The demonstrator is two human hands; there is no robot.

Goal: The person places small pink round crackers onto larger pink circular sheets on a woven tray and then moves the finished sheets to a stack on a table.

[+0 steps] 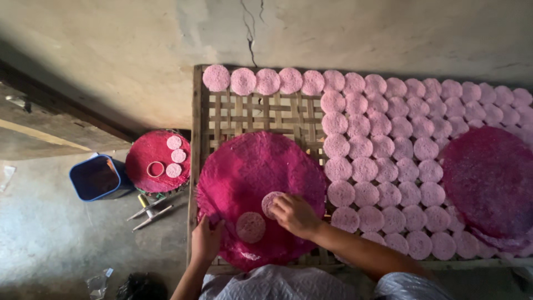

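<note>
My right hand (294,214) pinches a small pale pink round disc (270,203), lying just left of its fingertips on the large magenta round sheet (250,166). My left hand (206,240) presses flat on the sheet's near-left edge, farther from the disc; the sheet lies on the woven bamboo rack (250,114).

Small pale-pink disc (271,202) flat on magenta sheet (250,166)

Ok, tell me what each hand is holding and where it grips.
The right hand pinches a small pale pink disc at its edge. The left hand rests on the big magenta sheet's rim.
</note>
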